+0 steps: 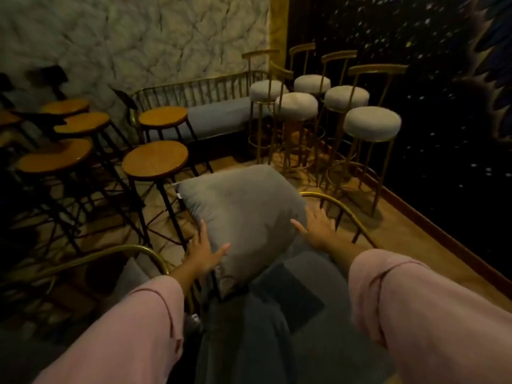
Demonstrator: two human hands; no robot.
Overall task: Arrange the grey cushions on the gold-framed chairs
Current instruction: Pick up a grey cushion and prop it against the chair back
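- Dim lounge corner – quilted pale wall (133,37) at the back, dark speckled wall (415,151) to the right, wooden floor (401,231) below.
- Crowded with seating: wooden-topped stools (155,159) on black legs to the left, white-cushioned gold bar stools (372,123) to the right, a gold-railed bench (219,117) with a grey pad along the back wall.
- Nearest, a gold-framed chair (343,209) with a curved back rail, its grey seat pad (293,286) directly below the camera.
- Grey cushion (243,214) standing tilted against that back rail, lower edge resting on the seat pad.
- Left hand (206,252) flat against the cushion's lower left side, fingers spread, not closed around anything.
- Right hand (318,228) likewise open, palm pressed to the cushion's right edge, just beside the rail.
- Pink sleeves (415,306) on both arms, reaching forward.
- Judged step: patting the cushion square into the chair back, near the end of this placement.
- Second gold frame (116,252) at lower left with another grey cushion (133,275) partly hidden in shadow – unclear whether already set straight.
- Risks from here: cushion held only by flat palms, so a quick release could let it slump forward off the seat or tip over the low rail; soft filling may spring back crooked; right fingers close enough to the rail to knock it; poor light likely to hide a skewed corner.
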